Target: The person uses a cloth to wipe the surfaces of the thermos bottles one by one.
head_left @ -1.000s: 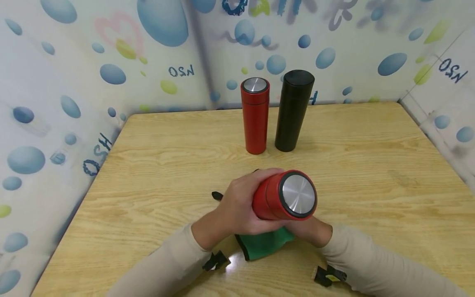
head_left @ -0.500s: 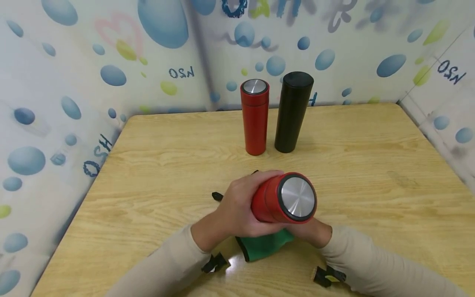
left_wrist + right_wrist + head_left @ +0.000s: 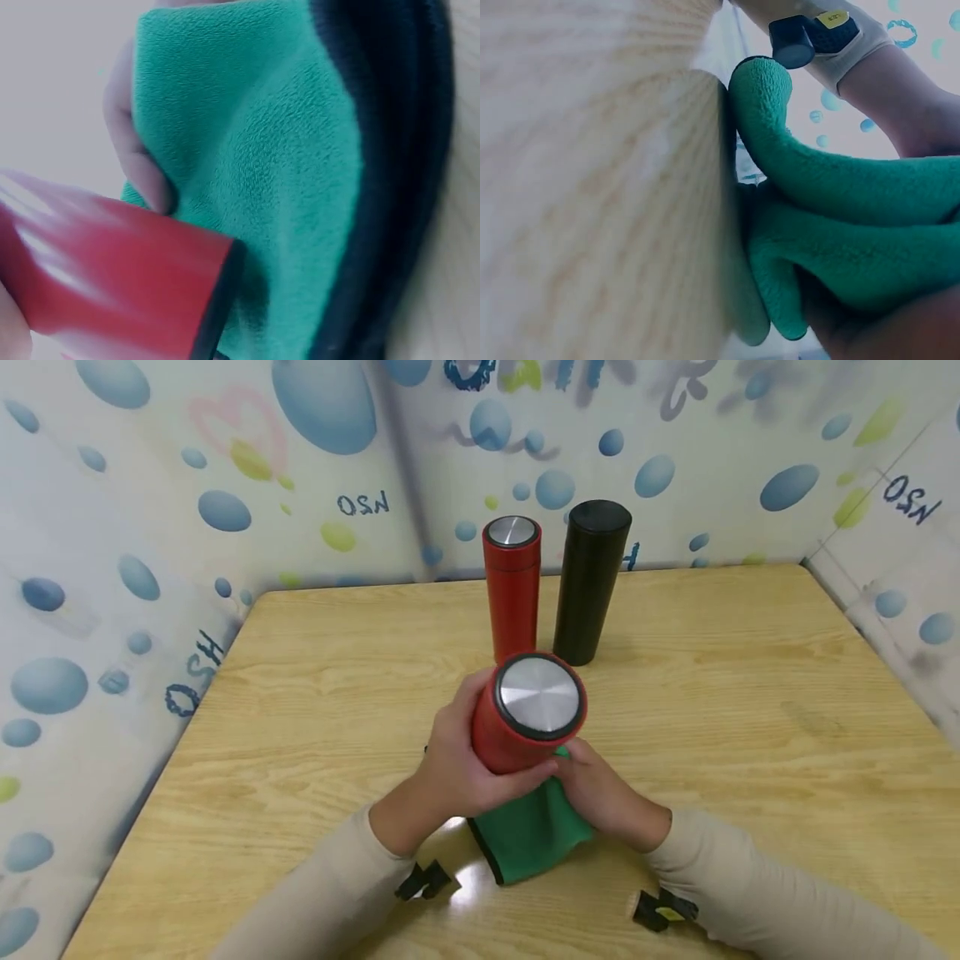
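My left hand (image 3: 450, 760) grips a red thermos (image 3: 528, 714) round its side, its steel-topped end facing the head camera. My right hand (image 3: 603, 793) holds a green cloth (image 3: 532, 839) with dark edging, just below and right of the thermos. In the left wrist view, the thermos's dark-rimmed end (image 3: 217, 300) lies against the green cloth (image 3: 262, 142), and fingers (image 3: 135, 142) show behind the cloth. Folds of the cloth (image 3: 855, 187) hang over the table in the right wrist view. Most of my right fingers are hidden in the head view.
Behind the hands, a second red thermos (image 3: 513, 593) stands upright, its base partly hidden by the held one. A black bottle (image 3: 592, 585) stands to its right. The wooden table (image 3: 750, 693) meets patterned walls (image 3: 300, 460) at the back and sides.
My left hand has moved the red thermos left and away from me. More of my right hand and of the green cloth now shows. The standing bottles have stayed put.
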`<state>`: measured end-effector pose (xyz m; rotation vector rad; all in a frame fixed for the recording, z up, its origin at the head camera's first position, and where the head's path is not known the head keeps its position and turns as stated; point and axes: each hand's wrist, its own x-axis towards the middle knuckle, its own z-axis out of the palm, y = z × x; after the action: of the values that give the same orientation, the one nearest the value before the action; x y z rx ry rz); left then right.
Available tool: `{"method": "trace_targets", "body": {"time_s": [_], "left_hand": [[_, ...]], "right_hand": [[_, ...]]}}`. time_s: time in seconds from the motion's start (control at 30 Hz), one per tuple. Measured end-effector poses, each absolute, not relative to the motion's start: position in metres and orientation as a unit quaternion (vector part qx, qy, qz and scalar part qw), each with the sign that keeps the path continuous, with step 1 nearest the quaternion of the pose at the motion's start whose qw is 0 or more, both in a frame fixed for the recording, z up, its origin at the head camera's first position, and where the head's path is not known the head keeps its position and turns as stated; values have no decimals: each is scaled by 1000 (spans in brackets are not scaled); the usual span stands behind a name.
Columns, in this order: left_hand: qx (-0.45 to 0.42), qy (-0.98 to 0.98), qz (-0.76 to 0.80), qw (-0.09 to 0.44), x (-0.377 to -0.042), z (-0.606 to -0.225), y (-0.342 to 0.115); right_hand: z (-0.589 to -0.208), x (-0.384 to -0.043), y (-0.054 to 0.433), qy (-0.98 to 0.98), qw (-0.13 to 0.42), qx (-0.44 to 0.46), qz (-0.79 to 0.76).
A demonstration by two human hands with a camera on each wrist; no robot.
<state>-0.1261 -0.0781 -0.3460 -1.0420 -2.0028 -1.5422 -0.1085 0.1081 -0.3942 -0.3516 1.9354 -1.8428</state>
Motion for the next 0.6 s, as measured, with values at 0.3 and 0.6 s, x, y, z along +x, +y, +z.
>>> {"method": "trace_targets", "body": {"time_s": [0.3,0.6], "left_hand": [[-311,-672,-627,244,-130,-338,-79],[-259,-662,-641,289,-140,-340,-90]], "right_hand": [[-388,-113,109,616,318,-42,-719],[-387,-113,106,588,335,-6,-736]]}}
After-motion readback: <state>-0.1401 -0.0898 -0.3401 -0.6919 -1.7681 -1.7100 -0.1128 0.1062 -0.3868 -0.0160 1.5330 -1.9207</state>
